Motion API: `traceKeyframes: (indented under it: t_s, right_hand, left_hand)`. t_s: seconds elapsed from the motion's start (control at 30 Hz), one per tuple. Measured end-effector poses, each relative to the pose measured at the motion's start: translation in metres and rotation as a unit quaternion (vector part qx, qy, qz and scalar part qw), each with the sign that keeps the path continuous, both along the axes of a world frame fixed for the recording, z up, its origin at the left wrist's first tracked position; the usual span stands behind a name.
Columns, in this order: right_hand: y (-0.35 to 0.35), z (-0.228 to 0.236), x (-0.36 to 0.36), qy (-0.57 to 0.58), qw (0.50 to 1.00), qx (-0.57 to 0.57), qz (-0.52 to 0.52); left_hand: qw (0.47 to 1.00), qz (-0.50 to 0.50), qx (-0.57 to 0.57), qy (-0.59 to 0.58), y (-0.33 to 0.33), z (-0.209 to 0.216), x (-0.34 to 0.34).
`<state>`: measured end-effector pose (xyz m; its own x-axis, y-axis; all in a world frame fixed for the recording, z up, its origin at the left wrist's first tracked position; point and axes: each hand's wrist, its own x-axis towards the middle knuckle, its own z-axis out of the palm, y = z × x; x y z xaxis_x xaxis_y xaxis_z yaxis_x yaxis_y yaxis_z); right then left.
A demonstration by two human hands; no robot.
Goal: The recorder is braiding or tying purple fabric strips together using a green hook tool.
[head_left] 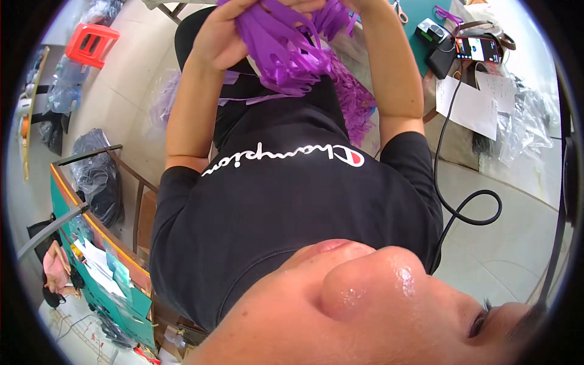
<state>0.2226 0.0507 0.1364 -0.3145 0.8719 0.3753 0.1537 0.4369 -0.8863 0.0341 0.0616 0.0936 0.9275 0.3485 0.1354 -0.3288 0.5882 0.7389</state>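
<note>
At the top edge of the head view, a bundle of purple ribbon strips (pixel 283 52) hangs in looped, frilly strands above my lap. My left hand (pixel 222 35) is closed round its left side, with the fingertips partly cut off by the frame. My right hand (pixel 360 3) is at the bundle's upper right, mostly beyond the edge, so its fingers are hidden. One long strand trails left across my dark trousers. More purple strips (pixel 354 100) lie in a heap beside my right leg. A clear plastic bag with pale purple in it (pixel 164 100) is by my left forearm.
On the green table at the right are scissors (pixel 400 13), a black device (pixel 435 36), a lit phone (pixel 480 50), papers (pixel 465 106) and clear plastic (pixel 529 121). A black cable (pixel 447 146) loops down beside me. A red stool (pixel 91 45) and another table (pixel 131 304) stand left.
</note>
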Motion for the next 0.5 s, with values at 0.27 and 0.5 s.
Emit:
traceKeyframes:
  t_s: [0.27,0.5]
  right_hand:
    - [-0.056,-0.119,0.007,0.098,0.993,-0.056,-0.044]
    - [-0.082,-0.115,0.021,0.181,0.976,-0.047,-0.112]
  left_hand:
    - [0.993,0.048,-0.012,-0.105,0.008,-0.008,-0.008]
    - [0.988,0.119,0.095,-0.021,-0.004,0.012,-0.015]
